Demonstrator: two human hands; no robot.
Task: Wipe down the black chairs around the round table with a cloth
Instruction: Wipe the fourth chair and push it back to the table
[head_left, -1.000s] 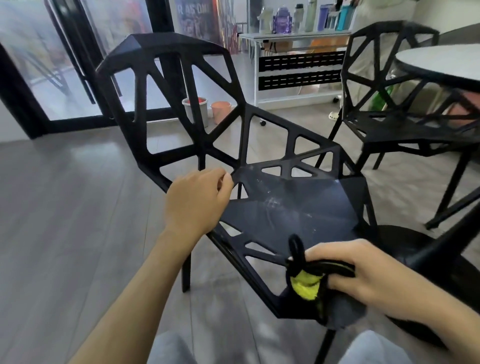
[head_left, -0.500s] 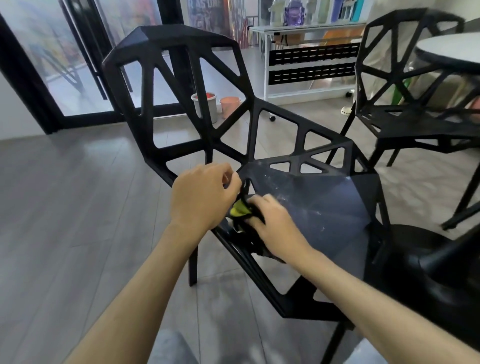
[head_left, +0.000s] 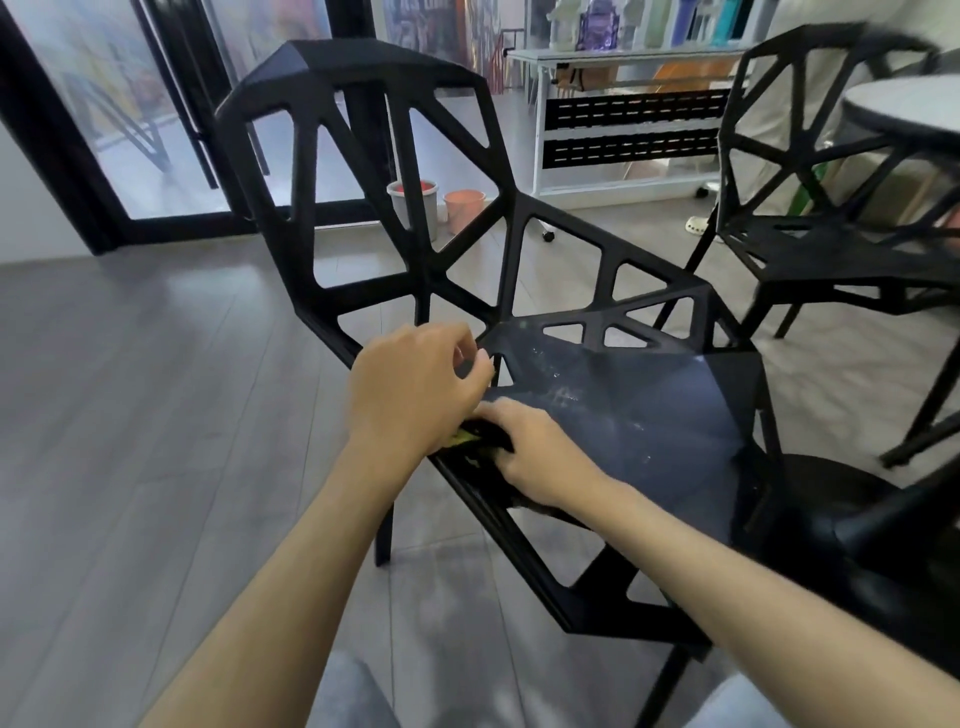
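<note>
A black lattice chair (head_left: 639, 415) stands in front of me, its seat streaked with pale dust. My right hand (head_left: 535, 449) presses a black and yellow cloth (head_left: 470, 437) onto the seat's left edge; only a small part of the cloth shows under the fingers. My left hand (head_left: 415, 384) sits just above it, where the seat meets the backrest, with its fingers curled around a chair strut. A second black chair (head_left: 831, 249) stands at the right by the round table (head_left: 914, 117).
The table's black base (head_left: 883, 525) lies close to the seat's right side. Two buckets (head_left: 415, 202) stand behind the backrest near the glass doors (head_left: 130, 130). A white shelf cart (head_left: 623, 130) stands at the back. Grey wood floor (head_left: 156, 441) spreads to the left.
My right hand carried the cloth from the seat's front corner up to the left edge, beside my left hand. My left hand stayed at the seat-back junction, its fingers lifting slightly.
</note>
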